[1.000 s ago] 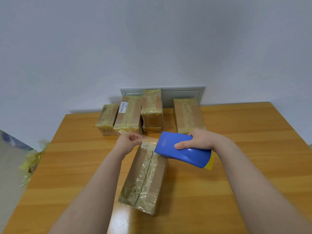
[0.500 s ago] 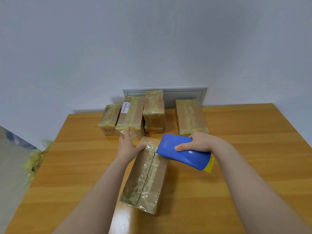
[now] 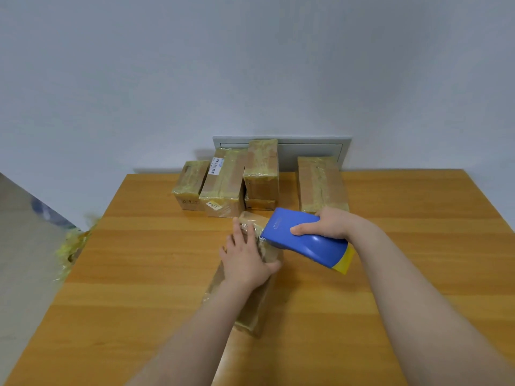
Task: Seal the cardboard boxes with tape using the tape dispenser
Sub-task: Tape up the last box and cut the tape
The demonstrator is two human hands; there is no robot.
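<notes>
- Here, on my feed, the cardboard box point(image 3: 256, 310) being taped lies lengthwise in the middle of the table point(image 3: 125, 274), its near end pointing toward the near edge.
- My left hand point(image 3: 245, 263) lies flat on the box's far half, fingers straight and released, pressing on the shiny tape.
- My right hand point(image 3: 327, 224) has its fingers wrapped round the blue tape dispenser point(image 3: 303, 240), whose nose touches the box's far end.
- More taped boxes point(image 3: 223, 185) sit clustered along the far edge.
</notes>
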